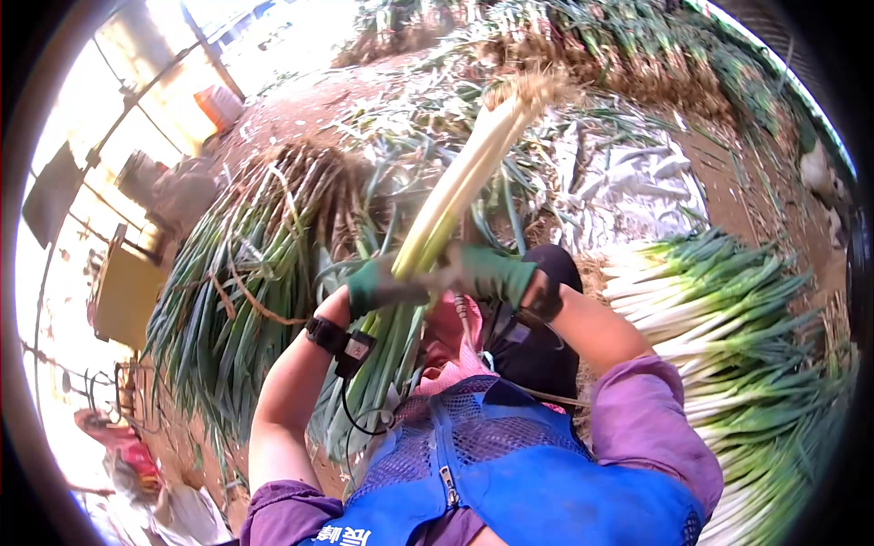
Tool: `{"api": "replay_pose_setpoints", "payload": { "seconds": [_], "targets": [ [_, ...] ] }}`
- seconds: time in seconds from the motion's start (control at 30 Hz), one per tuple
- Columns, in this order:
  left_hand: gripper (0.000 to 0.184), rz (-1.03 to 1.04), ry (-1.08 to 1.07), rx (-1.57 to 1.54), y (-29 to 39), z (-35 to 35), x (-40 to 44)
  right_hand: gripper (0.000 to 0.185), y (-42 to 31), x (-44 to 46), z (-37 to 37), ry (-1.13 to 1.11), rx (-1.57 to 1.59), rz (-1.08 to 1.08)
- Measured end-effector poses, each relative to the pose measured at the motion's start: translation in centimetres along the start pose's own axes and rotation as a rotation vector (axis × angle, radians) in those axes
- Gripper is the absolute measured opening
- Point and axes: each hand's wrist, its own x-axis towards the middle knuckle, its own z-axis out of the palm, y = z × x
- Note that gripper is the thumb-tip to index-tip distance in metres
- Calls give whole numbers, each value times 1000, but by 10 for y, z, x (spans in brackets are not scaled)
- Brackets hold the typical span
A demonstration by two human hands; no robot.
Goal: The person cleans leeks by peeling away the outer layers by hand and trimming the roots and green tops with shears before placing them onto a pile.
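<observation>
A bunch of long green onions [460, 187] rises in front of my chest, its pale stalks and rooty ends tilted up to the right. My left hand [378, 286], in a green glove, is closed around it lower down, where the stalks turn green. The green leaves trail below that hand toward my lap. My right hand [487, 273], also gloved in green, is at the right side of the bunch. Its fingers are smeared by motion, so their grip is unclear. A black strap with a small device [346, 346] is on my left wrist.
A big heap of untrimmed green onions [241, 246] lies at left. Cleaned onions with white stalks [719, 337] are piled at right. Peeled leaves and a white sheet [628, 187] cover the ground ahead. More onions [628, 59] line the back. A yellowish box [132, 291] stands far left.
</observation>
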Motion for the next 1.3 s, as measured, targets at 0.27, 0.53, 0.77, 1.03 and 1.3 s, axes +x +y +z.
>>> {"api": "replay_pose_setpoints", "payload": {
  "seconds": [0.27,0.53,0.77,1.03,1.3],
  "targets": [
    [61,-234,-326,557,6,53,19,51,-28,-114,-50,172,-1478,-492],
    [72,-89,-274,1373,83,93,5,78,-5,-140,-71,-290,-613,227],
    [70,514,-206,2002,156,111,73,46,17,-196,-64,434,-425,237],
    [58,1460,264,1432,286,208,95,41,30,-373,-117,1697,-322,61],
    [69,381,45,1455,60,102,136,89,259,-612,-156,2124,-14,998]
  ]
}}
